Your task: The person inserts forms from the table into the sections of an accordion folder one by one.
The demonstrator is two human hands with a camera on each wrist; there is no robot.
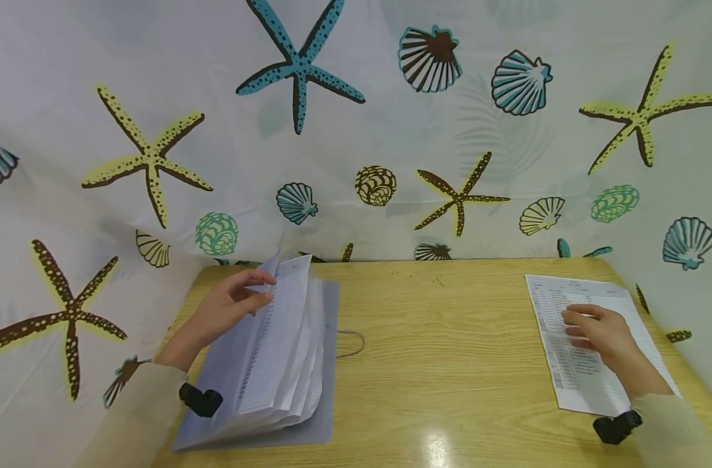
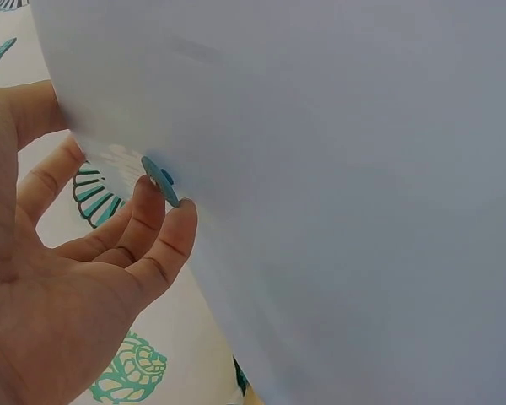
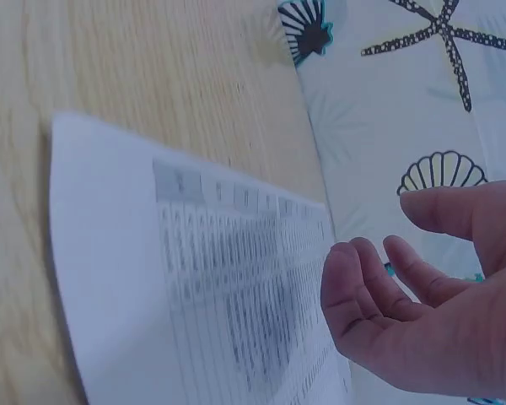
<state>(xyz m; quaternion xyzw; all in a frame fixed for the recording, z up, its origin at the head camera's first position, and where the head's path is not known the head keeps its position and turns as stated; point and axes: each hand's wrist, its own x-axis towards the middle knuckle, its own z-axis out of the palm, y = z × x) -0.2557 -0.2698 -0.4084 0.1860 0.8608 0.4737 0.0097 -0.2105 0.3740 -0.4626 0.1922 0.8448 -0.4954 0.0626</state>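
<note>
On the table's left side a grey-blue folder (image 1: pixel 218 364) stands partly spread, with a thick stack of printed sheets (image 1: pixel 285 344) fanned inside. My left hand (image 1: pixel 229 305) holds the raised cover by its edge. In the left wrist view, thumb and fingers meet the cover (image 2: pixel 320 186) at its border, and two fingertips touch a small blue round button (image 2: pixel 160 180) on it. Across the table, my right hand (image 1: pixel 601 331) hovers above a printed table sheet (image 1: pixel 616 383). Its fingers are loosely bent with nothing between them, as the right wrist view shows.
A thin looped cord (image 1: pixel 356 343) sticks out from the folder's right edge onto the wooden table (image 1: pixel 432 351). A white cloth (image 1: pixel 344 149) printed with starfish and shells hangs behind the table and along its sides.
</note>
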